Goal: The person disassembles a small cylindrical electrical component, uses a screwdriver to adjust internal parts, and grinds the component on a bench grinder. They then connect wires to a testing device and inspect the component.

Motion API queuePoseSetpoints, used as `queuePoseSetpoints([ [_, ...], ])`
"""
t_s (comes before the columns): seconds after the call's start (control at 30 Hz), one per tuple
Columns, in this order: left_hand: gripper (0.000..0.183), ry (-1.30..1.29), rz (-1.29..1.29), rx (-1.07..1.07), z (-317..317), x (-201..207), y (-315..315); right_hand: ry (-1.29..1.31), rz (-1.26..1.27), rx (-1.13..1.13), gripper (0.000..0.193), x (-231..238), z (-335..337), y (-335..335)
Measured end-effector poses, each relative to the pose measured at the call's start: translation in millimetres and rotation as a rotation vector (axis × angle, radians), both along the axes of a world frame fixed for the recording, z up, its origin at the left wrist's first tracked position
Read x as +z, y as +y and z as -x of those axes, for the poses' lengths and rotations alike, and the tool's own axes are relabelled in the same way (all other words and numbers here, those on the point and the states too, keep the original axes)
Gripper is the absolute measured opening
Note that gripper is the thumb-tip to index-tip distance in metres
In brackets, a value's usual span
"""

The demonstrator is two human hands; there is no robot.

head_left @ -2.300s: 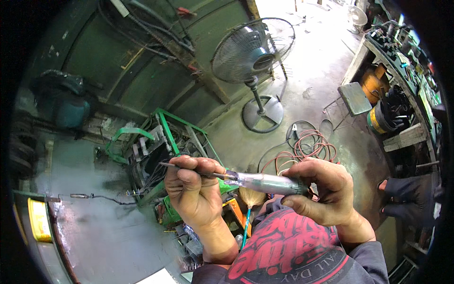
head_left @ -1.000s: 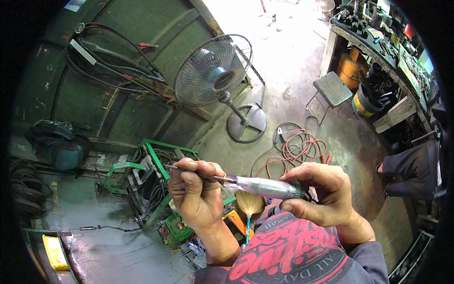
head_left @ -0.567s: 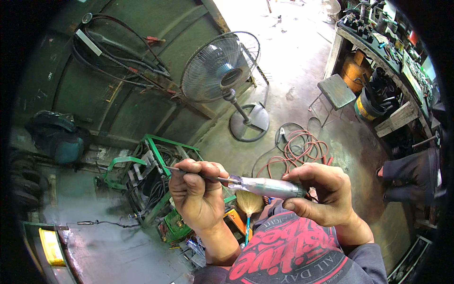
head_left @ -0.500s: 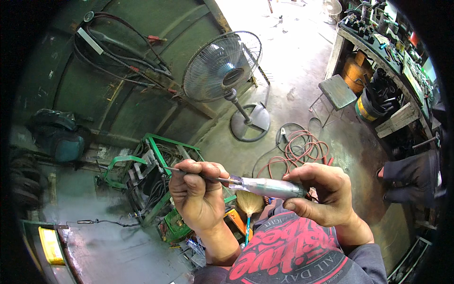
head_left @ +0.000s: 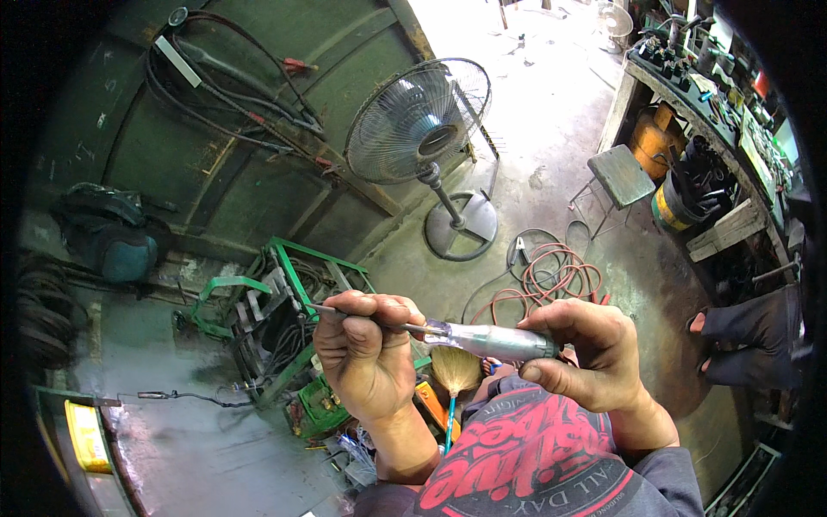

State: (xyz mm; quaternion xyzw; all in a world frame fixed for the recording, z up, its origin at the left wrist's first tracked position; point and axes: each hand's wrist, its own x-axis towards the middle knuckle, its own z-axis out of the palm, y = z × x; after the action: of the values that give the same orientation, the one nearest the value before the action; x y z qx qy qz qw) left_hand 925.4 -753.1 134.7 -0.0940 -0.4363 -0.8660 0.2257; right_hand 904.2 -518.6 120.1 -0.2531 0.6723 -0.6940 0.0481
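Note:
Between my two hands lies a screwdriver [head_left: 500,341], nearly level, with a silvery, partly see-through handle and a thin dark shaft. My left hand [head_left: 366,353] pinches the shaft between thumb and fingers, and the tip pokes out to the left. At the other side, my right hand [head_left: 594,353] holds the handle's dark end between thumb and forefinger. Fingers hide parts of the shaft and the handle's butt.
A pedestal fan [head_left: 418,125] stands ahead, with coiled red and black cables [head_left: 551,276] beyond my hands. Left is a green metal frame [head_left: 293,284]; below hangs or stands a broom [head_left: 456,370]. At right are a stool [head_left: 620,175], a workbench [head_left: 689,103] and another person's legs [head_left: 745,332].
The view has shifted slightly, so the background sits a little further right. Both hands keep their hold on the screwdriver, with hardly any movement.

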Motion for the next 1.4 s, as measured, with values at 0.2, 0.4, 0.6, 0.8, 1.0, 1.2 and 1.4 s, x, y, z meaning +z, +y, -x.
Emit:
queuePoseSetpoints([
  [0.2,0.025,0.004,-0.010,0.026,6,-3,-1,0.019,-0.017,0.002,0.037,2,3,0],
  [0.4,0.024,-0.033,-0.057,0.002,10,-7,1,0.049,0.014,-0.004,0.038,5,7,1],
  [0.6,0.023,-0.054,-0.101,-0.055,16,-8,4,0.027,-0.017,0.019,0.038,10,11,10],
  [0.8,0.023,-0.073,-0.109,-0.067,22,-7,10,0.031,0.021,0.005,0.036,11,14,13],
  [1.0,0.024,-0.081,-0.097,-0.101,26,-6,13,-0.006,0.015,0.014,0.036,11,14,18],
  [1.2,0.026,-0.056,-0.005,-0.036,26,-3,19,0.043,0.001,-0.017,0.036,7,18,19],
  [1.4,0.023,-0.020,0.058,-0.096,20,1,18,0.026,-0.059,0.015,0.047,2,16,24],
])
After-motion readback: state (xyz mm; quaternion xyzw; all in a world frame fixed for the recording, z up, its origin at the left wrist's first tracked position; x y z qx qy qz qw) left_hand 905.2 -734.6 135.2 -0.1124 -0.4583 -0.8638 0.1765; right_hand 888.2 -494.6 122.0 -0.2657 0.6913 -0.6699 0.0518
